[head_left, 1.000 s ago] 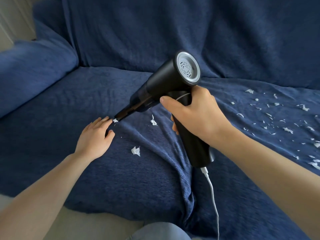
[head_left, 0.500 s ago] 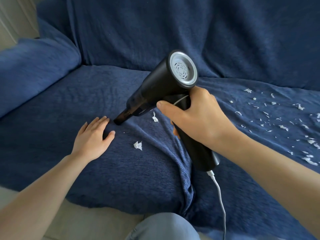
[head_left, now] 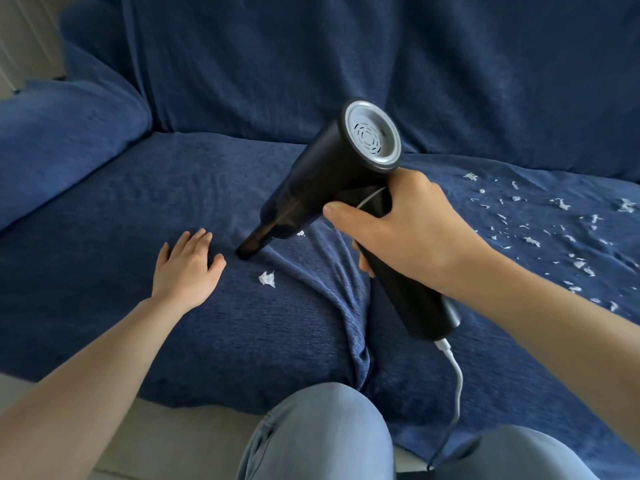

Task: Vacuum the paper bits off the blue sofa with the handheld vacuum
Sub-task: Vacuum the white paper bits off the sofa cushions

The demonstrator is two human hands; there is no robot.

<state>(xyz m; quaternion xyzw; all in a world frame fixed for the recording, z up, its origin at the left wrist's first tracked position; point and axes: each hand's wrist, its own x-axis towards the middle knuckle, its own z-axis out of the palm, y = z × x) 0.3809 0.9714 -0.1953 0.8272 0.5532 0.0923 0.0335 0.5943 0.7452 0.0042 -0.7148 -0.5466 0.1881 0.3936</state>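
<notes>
The right hand [head_left: 408, 230] is wrapped around the handle of the black vacuum [head_left: 332, 174], thumb laid along its side, and the nozzle [head_left: 248, 249] is tipped down onto the blue sofa [head_left: 104, 209] cover, apparently touching the cloth, though the tip is dark and hard to read. The left hand [head_left: 187, 265] lies flat on the seat just left of the nozzle, fingers straight and a little spread, pressing the fabric. A crumpled paper bit [head_left: 266, 278] sits just below the nozzle, another scrap [head_left: 300, 233] peeks out from under the vacuum body. Many small bits [head_left: 540, 230] are scattered over the right part of the seat (well apart from the nozzle). A white cord [head_left: 455, 379] hangs from the handle's end toward the jeans-clad knees [head_left: 322, 434].
</notes>
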